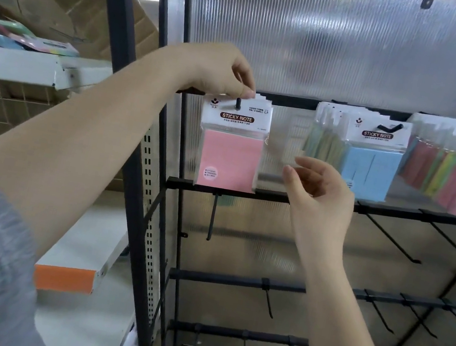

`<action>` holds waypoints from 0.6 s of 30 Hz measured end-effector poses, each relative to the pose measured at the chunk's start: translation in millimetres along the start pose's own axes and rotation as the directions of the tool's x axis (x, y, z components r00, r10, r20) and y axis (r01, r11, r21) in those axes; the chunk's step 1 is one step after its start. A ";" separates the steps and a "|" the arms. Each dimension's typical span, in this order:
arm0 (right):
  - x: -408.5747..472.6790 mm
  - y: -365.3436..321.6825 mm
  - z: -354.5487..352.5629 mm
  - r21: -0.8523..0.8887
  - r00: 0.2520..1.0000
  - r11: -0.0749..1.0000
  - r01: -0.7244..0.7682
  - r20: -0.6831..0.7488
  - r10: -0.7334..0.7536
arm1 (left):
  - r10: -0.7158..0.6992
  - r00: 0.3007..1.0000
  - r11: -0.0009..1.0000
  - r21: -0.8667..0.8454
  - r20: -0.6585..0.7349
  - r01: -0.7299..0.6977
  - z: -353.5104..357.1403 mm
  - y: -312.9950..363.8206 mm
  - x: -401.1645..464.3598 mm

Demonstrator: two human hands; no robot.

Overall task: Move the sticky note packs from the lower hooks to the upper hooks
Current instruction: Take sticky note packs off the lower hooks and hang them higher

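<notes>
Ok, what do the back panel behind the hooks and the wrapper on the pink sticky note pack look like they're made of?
Back panel: probably translucent ribbed plastic sheet, going by its fine vertical flutes, blurred see-through look and soft glare.
Pink sticky note pack: clear glossy film sleeve, likely plastic, with reflective edges; the white printed header looks like card or printed film. The left hand pinches its top on the hook.

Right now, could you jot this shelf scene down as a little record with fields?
left hand: pinches the top of the pink sticky note packs on an upper hook
right hand: open, holding nothing, beside the packs
blue sticky note pack: hangs on the next upper hook, to the right
lower hooks: those in view are bare
</notes>
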State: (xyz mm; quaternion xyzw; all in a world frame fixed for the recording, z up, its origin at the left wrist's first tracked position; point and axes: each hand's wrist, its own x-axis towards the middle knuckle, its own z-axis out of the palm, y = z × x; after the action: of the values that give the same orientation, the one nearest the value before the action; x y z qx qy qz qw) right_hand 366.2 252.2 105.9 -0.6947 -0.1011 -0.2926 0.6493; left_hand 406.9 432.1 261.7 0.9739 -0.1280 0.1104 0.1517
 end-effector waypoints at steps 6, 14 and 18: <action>13.8 9.0 -30.0 -0.015 0.999 1.000 -0.022 -0.038 0.022 | 0.002 1.000 0.997 0.073 -0.016 -0.001 10.9 30.1 16.6; 68.1 33.4 -88.3 -0.063 0.999 0.998 -0.015 -0.042 0.012 | -0.023 0.999 0.999 0.031 -0.029 0.024 36.8 84.6 57.6; 97.9 43.1 -109.0 -0.068 0.999 0.997 0.037 -0.011 -0.038 | -0.064 0.996 0.998 -0.021 -0.066 0.063 50.8 103.4 78.6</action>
State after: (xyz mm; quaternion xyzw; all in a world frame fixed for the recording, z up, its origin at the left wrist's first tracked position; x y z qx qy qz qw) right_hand 437.7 118.1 120.7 -0.7124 -0.1001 -0.3125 0.6203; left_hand 460.7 303.5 262.0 0.9717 -0.0929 0.1367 0.1686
